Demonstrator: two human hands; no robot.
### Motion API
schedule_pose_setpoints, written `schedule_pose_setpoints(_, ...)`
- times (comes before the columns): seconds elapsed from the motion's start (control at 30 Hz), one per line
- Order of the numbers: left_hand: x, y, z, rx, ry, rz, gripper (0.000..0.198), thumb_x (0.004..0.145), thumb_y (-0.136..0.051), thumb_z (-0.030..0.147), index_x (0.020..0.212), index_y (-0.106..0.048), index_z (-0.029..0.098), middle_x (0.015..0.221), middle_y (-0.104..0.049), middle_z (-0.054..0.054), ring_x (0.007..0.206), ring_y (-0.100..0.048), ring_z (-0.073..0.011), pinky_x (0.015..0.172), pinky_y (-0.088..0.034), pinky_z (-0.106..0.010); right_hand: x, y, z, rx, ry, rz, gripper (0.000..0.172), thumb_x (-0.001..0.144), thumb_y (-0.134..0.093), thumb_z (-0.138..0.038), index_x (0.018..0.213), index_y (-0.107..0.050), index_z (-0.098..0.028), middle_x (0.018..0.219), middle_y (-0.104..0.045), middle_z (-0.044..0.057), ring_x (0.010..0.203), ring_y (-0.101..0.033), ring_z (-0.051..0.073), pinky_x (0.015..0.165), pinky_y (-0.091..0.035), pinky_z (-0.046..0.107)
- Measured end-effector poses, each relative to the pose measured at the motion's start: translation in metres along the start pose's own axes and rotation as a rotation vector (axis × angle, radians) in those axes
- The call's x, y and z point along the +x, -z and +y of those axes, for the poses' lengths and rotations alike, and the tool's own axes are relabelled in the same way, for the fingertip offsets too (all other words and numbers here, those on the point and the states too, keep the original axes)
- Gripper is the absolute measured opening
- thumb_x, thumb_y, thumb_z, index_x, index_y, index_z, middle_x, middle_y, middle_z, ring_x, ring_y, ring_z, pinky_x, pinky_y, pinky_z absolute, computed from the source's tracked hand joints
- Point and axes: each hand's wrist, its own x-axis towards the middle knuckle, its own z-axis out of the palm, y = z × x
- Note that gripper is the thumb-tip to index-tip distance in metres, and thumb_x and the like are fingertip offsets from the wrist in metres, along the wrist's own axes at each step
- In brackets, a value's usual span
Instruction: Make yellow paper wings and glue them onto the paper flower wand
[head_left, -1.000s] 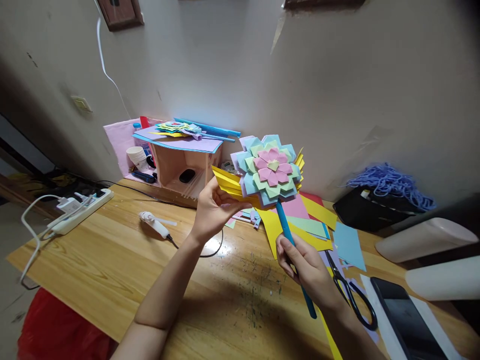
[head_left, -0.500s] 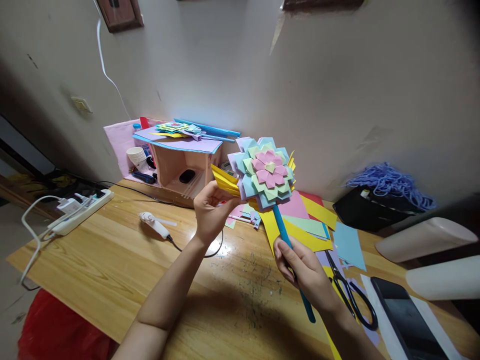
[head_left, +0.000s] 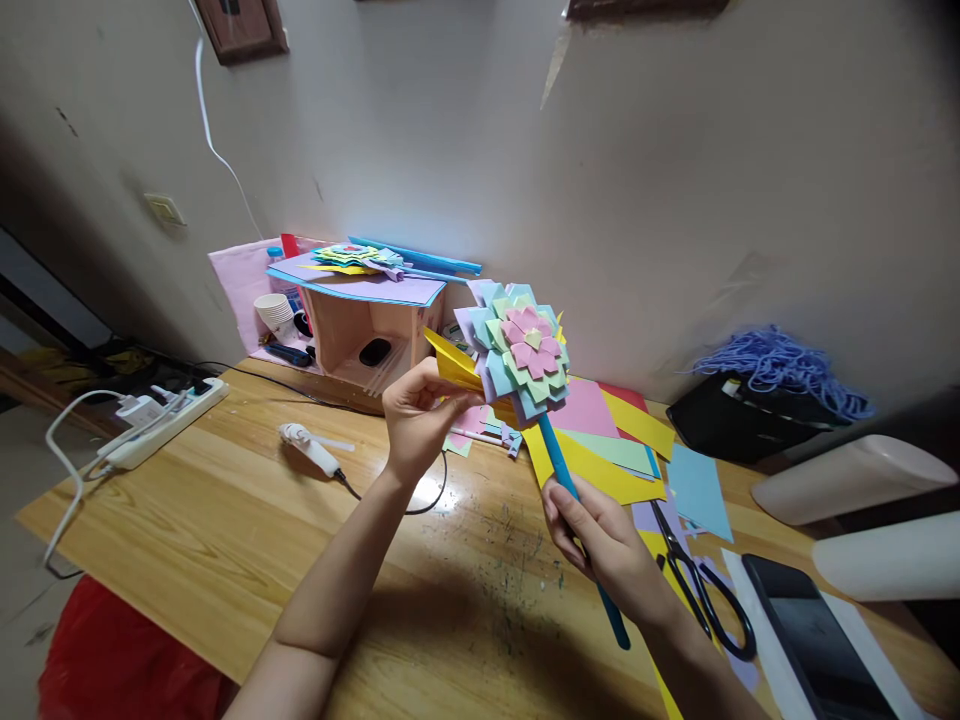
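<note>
A layered paper flower in pink, green, blue and lilac sits on a blue stick, held up over the wooden table. My right hand is wrapped round the stick below the flower. My left hand pinches the yellow folded paper that sticks out behind the flower on its left side. The flower face tilts toward the right.
Coloured paper sheets lie behind the flower. Scissors and a dark phone lie at the right. A glue gun and power strip are at the left. A wooden box with paper crafts stands by the wall.
The flower has moved left and a little down, its face turning away to the right. My left hand has closed more tightly on the yellow paper.
</note>
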Motion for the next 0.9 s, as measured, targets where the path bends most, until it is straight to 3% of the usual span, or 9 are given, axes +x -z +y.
schedule_pose_setpoints(0.17, 0.003, 0.002, -0.001, -0.015, -0.059, -0.016, 0.021, 0.063, -0.079, 0.024, 0.08, -0.067, 0.02, 0.094, -0.062, -0.004, 0.087, -0.062, -0.0149, 0.075, -0.052, -0.026, 0.001, 0.001, 0.001, 0.008, 0.002, -0.007, 0.033, 0.094, -0.037, -0.045, 0.074, -0.042, -0.019, 0.049, -0.032, -0.009, 0.041, -0.026, 0.006, 0.042, -0.021, 0.021)
schedule_pose_setpoints(0.27, 0.003, 0.003, -0.002, -0.007, -0.132, -0.016, 0.017, 0.067, -0.076, 0.021, 0.082, -0.068, 0.021, 0.095, -0.063, -0.004, 0.093, -0.06, -0.0152, 0.08, -0.05, -0.026, 0.001, 0.002, 0.001, 0.01, 0.006, -0.01, 0.033, 0.094, -0.037, -0.044, 0.074, -0.042, -0.019, 0.049, -0.032, -0.009, 0.041, -0.026, 0.006, 0.042, -0.02, 0.021)
schedule_pose_setpoints(0.53, 0.0, 0.005, -0.003, -0.092, -0.16, -0.024, 0.009, 0.068, -0.075, 0.017, 0.074, -0.069, 0.02, 0.088, -0.07, -0.003, 0.087, -0.067, -0.0179, 0.078, -0.054, -0.031, 0.0, 0.001, 0.001, -0.003, 0.004, -0.026, 0.034, 0.094, -0.037, -0.046, 0.074, -0.043, -0.019, 0.048, -0.033, -0.009, 0.041, -0.026, 0.005, 0.042, -0.02, 0.021)
schedule_pose_setpoints(0.9, -0.002, -0.01, 0.01, -0.278, -0.032, 0.098, 0.025, 0.066, -0.076, 0.012, 0.083, -0.062, 0.025, 0.08, -0.072, 0.005, 0.073, -0.067, -0.0081, 0.064, -0.053, -0.015, 0.001, 0.0, 0.005, -0.021, 0.073, 0.027, 0.033, 0.094, -0.038, -0.045, 0.073, -0.043, -0.019, 0.051, -0.033, -0.008, 0.043, -0.027, 0.005, 0.042, -0.02, 0.022)
